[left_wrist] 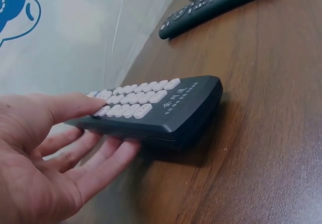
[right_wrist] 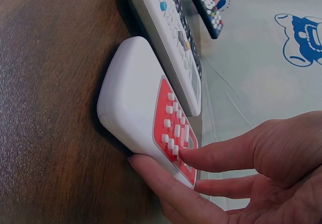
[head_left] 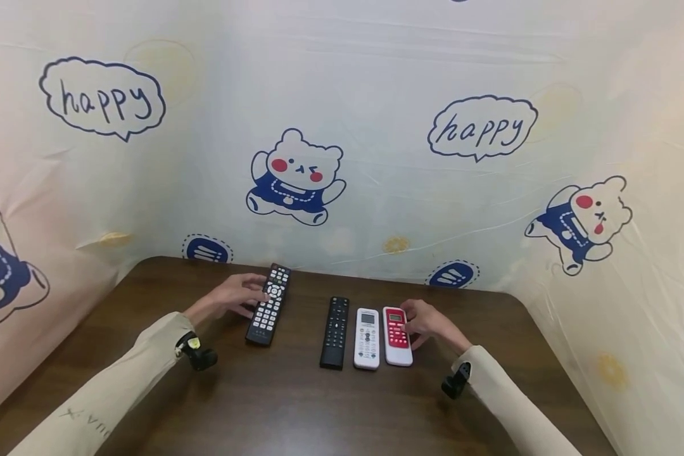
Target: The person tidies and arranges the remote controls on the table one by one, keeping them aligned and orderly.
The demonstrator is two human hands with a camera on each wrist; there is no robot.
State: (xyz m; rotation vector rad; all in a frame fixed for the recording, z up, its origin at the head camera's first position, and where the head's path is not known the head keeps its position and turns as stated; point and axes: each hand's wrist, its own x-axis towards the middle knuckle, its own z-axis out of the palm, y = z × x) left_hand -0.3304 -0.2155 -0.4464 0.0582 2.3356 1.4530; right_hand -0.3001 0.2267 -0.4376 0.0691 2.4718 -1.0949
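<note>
My left hand (head_left: 235, 295) holds a long black remote control (head_left: 261, 330) with white buttons at the table's left. In the left wrist view, the thumb lies on the buttons and the fingers reach under the side of this remote (left_wrist: 188, 113), whose near end is tilted up off the wood. Over on the right, my right hand (head_left: 431, 322) pinches a white remote control with a red button panel (head_left: 399, 358). The right wrist view shows the thumb on the red panel and the fingers along the side of that remote (right_wrist: 126, 88).
Between the hands, a slim black remote control (head_left: 334, 335) and a white remote control (head_left: 367, 342) lie side by side on the brown wooden table (head_left: 251, 405). The white one is close beside the red-panelled remote. A printed curtain (head_left: 376, 190) hangs behind the table's back edge.
</note>
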